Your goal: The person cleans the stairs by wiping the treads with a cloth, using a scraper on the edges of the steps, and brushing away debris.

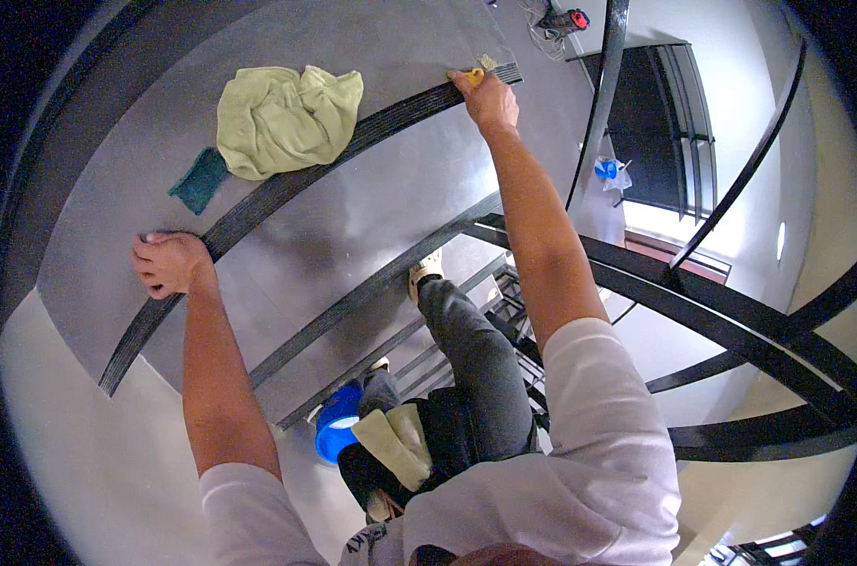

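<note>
My right hand (490, 102) is closed on a small yellow sponge (475, 75), pressed at the far right end of the black ribbed strip (391, 115) along the stair tread's edge. A small pale yellowish patch (488, 62) lies just beyond it. Further left, my left hand (171, 264) leans on the grey tread (400, 47) by the same strip, its fingers curled in and apparently holding nothing. Between the hands lies a crumpled pale green cloth (287, 121). A dark green scouring pad (199, 181) touches the cloth's lower left side.
Lower steps with black strips (353, 302) descend toward my feet. A blue bucket (327, 443) stands below, near my legs. Black railing bars (730, 292) curve along the right. Another cloth (395, 443) hangs at my waist. At the far right top sits a red-and-black tool (572, 21) with a cord.
</note>
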`<state>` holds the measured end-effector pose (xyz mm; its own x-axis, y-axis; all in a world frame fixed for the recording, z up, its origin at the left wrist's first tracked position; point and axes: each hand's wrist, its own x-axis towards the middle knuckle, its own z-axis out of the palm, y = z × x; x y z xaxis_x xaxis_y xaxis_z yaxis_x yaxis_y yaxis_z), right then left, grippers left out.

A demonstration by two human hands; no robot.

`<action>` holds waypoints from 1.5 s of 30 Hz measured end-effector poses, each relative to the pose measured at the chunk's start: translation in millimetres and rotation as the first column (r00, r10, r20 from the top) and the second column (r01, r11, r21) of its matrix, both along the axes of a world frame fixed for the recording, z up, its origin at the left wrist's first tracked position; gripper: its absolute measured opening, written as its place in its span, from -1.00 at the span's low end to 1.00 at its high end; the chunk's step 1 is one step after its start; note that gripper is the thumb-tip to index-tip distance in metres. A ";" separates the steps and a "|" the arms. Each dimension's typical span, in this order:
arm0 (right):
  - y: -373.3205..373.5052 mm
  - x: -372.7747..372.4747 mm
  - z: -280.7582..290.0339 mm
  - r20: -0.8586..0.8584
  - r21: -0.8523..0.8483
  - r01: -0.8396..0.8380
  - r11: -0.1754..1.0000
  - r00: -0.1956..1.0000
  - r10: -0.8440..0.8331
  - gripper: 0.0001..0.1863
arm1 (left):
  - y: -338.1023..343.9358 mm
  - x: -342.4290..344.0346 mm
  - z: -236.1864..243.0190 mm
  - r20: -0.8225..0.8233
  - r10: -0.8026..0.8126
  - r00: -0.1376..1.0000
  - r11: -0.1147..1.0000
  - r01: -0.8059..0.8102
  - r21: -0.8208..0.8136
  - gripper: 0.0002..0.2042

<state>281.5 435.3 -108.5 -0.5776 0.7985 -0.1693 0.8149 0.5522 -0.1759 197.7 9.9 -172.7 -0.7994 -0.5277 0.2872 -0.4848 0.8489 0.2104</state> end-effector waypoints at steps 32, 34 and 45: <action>-11.2 -17.8 3.8 -0.092 -0.085 0.185 0.979 0.977 -0.193 -0.31 | -2.8 2.4 3.9 0.031 0.049 0.998 0.999 -0.049 0.015 -0.67; -13.7 -16.1 2.1 -0.088 -0.079 0.199 0.977 0.975 -0.206 -0.33 | -1.6 2.5 5.8 0.065 0.068 0.996 0.998 -0.069 0.012 -0.68; -8.4 -11.3 5.4 -0.046 -0.039 0.083 0.996 0.995 -0.085 -0.32 | 2.3 -0.5 0.1 0.032 0.037 0.999 0.999 -0.036 -0.026 -0.68</action>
<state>270.2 426.8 -103.1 -0.5168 0.8384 -0.1731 0.8484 0.4745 -0.2346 197.2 12.2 -172.6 -0.7886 -0.5498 0.2754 -0.5220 0.8352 0.1728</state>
